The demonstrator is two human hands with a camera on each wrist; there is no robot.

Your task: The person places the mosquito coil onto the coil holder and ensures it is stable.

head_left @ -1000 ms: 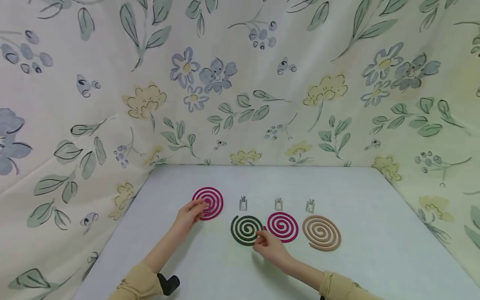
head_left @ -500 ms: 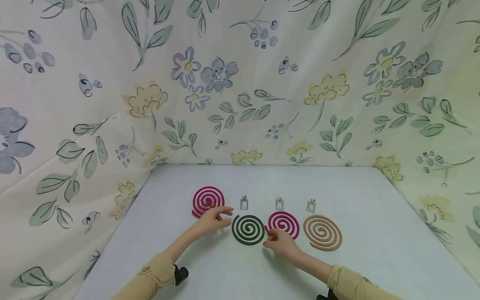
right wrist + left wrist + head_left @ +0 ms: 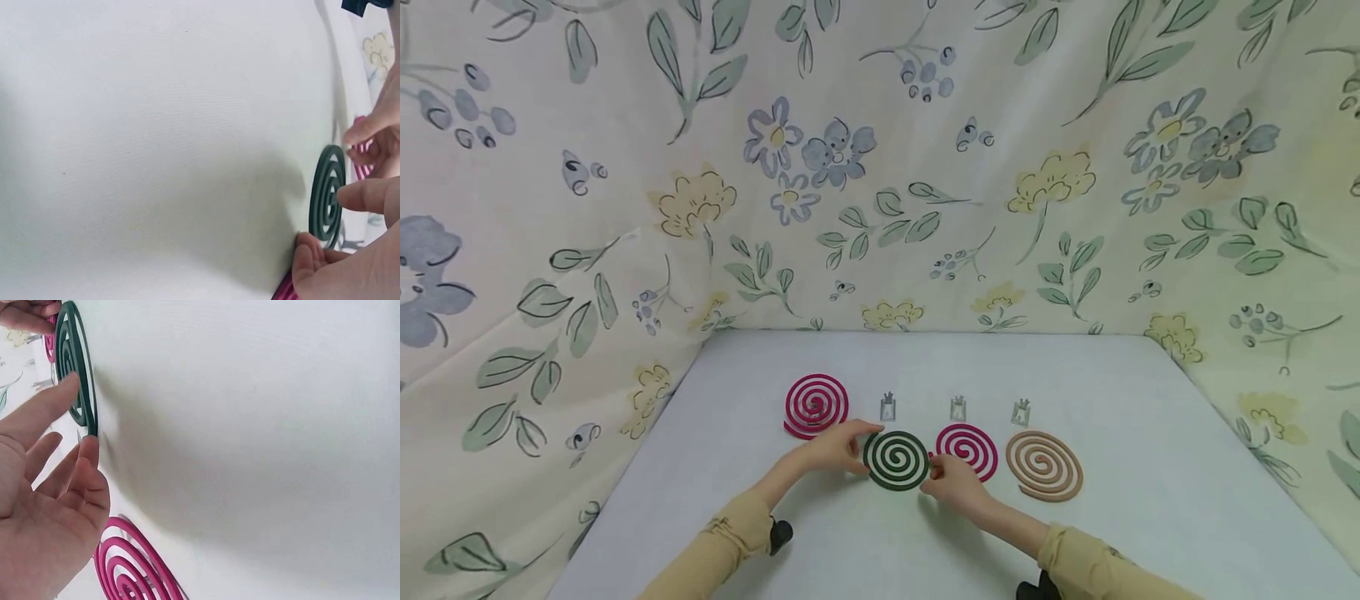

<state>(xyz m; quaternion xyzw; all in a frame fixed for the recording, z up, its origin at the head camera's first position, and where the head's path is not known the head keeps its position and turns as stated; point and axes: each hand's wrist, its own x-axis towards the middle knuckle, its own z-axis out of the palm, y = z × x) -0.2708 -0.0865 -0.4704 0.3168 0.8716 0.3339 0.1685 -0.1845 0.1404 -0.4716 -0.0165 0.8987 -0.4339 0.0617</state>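
Note:
A dark green mosquito coil (image 3: pixel 896 461) lies flat on the white table between my two hands. My left hand (image 3: pixel 832 448) is at its left edge, thumb and forefinger spread apart; in the left wrist view the thumb overlaps the green coil (image 3: pixel 72 362). At the right edge, my right hand (image 3: pixel 958 485) has its fingertips close to the rim, and its thumb reaches across the green coil (image 3: pixel 325 200) in the right wrist view. Just behind the right hand is a magenta coil (image 3: pixel 966 446), partly covered by it.
Another magenta coil (image 3: pixel 817 396) lies at the back left, and a tan coil (image 3: pixel 1045 467) to the right. Three small metal coil stands (image 3: pixel 888 408) are lined up behind. Floral fabric (image 3: pixel 887 167) hangs behind the white table (image 3: pixel 1150 500).
My left hand has left the far-left magenta coil and moved right to the green coil's left edge. My right hand shifted slightly right, off the green coil's face to its right edge.

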